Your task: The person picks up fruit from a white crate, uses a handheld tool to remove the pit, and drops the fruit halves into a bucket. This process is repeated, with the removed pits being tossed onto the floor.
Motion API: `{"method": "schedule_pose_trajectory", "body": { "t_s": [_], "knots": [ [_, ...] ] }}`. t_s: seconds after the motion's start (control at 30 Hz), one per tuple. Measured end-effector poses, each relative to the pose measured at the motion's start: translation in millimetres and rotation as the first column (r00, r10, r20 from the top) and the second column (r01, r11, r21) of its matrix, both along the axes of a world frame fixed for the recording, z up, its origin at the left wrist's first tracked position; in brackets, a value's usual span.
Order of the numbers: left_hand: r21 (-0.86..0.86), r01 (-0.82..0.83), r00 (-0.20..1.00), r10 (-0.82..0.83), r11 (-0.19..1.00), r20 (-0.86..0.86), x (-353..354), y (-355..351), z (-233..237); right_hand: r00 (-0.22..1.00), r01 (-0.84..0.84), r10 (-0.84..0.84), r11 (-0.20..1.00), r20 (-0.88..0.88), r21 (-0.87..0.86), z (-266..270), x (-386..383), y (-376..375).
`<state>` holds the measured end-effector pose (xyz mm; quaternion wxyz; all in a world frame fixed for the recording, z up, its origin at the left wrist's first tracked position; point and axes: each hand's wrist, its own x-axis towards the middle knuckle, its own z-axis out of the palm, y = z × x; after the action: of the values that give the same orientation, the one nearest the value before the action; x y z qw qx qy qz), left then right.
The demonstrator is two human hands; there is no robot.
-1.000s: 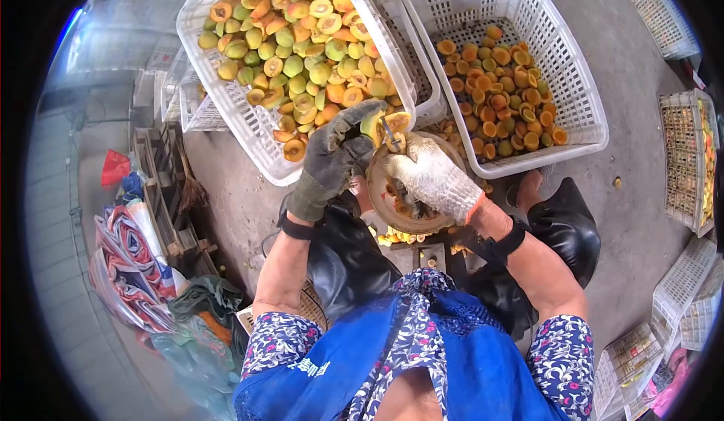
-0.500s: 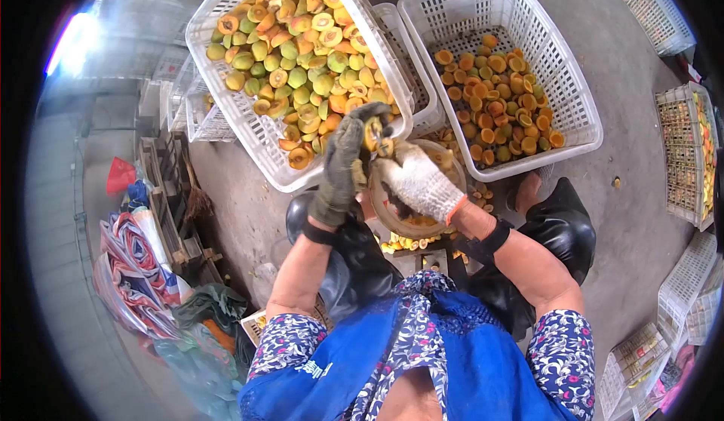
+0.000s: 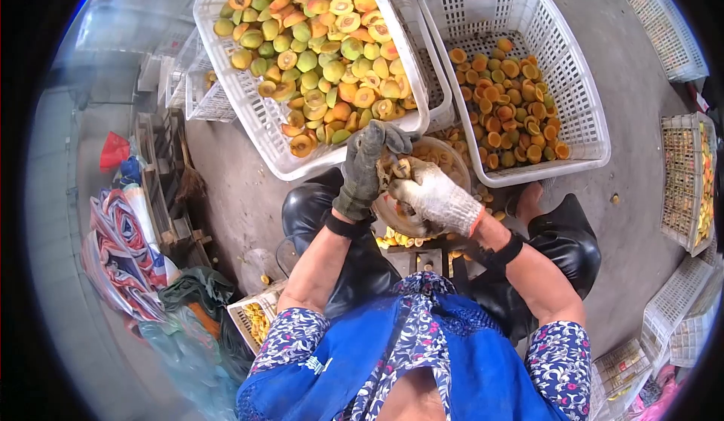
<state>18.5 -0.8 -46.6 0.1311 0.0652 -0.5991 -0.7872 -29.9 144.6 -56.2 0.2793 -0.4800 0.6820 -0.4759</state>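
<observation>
My left hand [image 3: 369, 168], in a dark grey glove, is raised with its fingers closed round a small apricot half [image 3: 400, 168]. Pressed against it is my right hand [image 3: 434, 197], in a white knitted glove, with fingers curled; whatever they grip is hidden. Both hands meet above a round tub [image 3: 452, 166] between my knees, which holds pale scraps. Beyond my left hand, a tilted white crate [image 3: 249, 130] is heaped with green-to-orange apricot halves [image 3: 320, 55], some with pits showing. Hollowed orange halves [image 3: 505, 108] lie in a second white crate [image 3: 584, 108] to the right.
Another white crate [image 3: 426, 62] sits between the two big ones. Wooden pallets [image 3: 162, 187] and striped sheeting [image 3: 124, 247] lie at left. A fruit-filled crate [image 3: 682, 183] stands at far right. Near my left elbow is a small box of yellow pieces [image 3: 256, 319].
The view has shifted slightly. Both hands remain together over the tub, a little lower; the yellow piece seen in my left fingers is now mostly covered.
</observation>
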Motion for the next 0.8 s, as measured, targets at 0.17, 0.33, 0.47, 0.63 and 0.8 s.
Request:
{"method": "schedule_pose_trajectory", "body": {
  "t_s": [0.17, 0.33, 0.47, 0.63, 0.8],
  "knots": [
    [0.138, -0.104, 0.972, 0.071, 0.985, 0.225, -10.2, 11.1, 20.9, 0.958, 0.171, -0.207, 0.968, 0.199, 0.186, -3.9, 5.5, 1.7],
    [0.176, -0.186, 0.965, 0.146, 0.967, 0.218, -6.2, 12.3, -4.7, 0.925, 0.309, -0.328, 0.943, 0.190, 0.124, -11.6, 9.7, -4.3],
    [0.125, -0.114, 0.987, 0.097, 0.986, 0.131, -4.9, 6.5, -13.2, 0.822, -0.020, 0.029, 1.000, -0.569, 0.022, -17.6, -0.2, 13.4],
    [-0.007, 0.021, 1.000, -0.021, 1.000, -0.003, -2.8, -3.8, -22.7, 0.890, -0.071, 0.115, 0.991, -0.441, 0.116, -6.7, -4.6, 14.9],
    [-0.185, 0.026, 0.999, -0.031, 0.982, -0.025, 1.6, 1.4, -31.5, 0.821, -0.060, 0.157, 0.980, -0.549, 0.190, 6.1, -2.3, 17.8]
  ]
}}
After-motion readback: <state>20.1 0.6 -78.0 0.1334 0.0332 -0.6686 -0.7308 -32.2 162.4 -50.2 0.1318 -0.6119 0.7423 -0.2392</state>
